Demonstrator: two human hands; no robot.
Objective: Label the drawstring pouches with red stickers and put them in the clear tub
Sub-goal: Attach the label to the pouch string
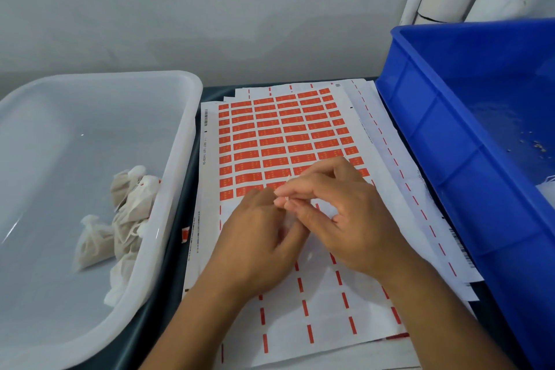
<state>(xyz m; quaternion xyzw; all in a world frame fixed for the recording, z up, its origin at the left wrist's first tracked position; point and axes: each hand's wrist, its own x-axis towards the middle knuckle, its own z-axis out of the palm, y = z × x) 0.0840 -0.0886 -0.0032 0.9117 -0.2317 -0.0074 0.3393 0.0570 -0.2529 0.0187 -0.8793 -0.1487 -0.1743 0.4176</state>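
Observation:
Over the lower part of the sticker sheet [282, 141], my left hand [258, 240] and my right hand [342, 210] meet. Between their fingertips they pinch a small pale drawstring pouch [289, 221], which the fingers mostly hide. A thin bit of string sticks up above the fingers. The sheet's upper half carries rows of red stickers, and its lower rows are peeled bare. The clear tub [192, 117] stands to the left, with several pale pouches [129, 219] heaped against its right wall; at least one shows a red sticker.
A blue crate [450, 135] fills the right side, with something white in its near corner. More backing sheets [399, 189] lie fanned under the top one. A loose red sticker [185, 233] sits by the tub's wall. A grey wall stands behind.

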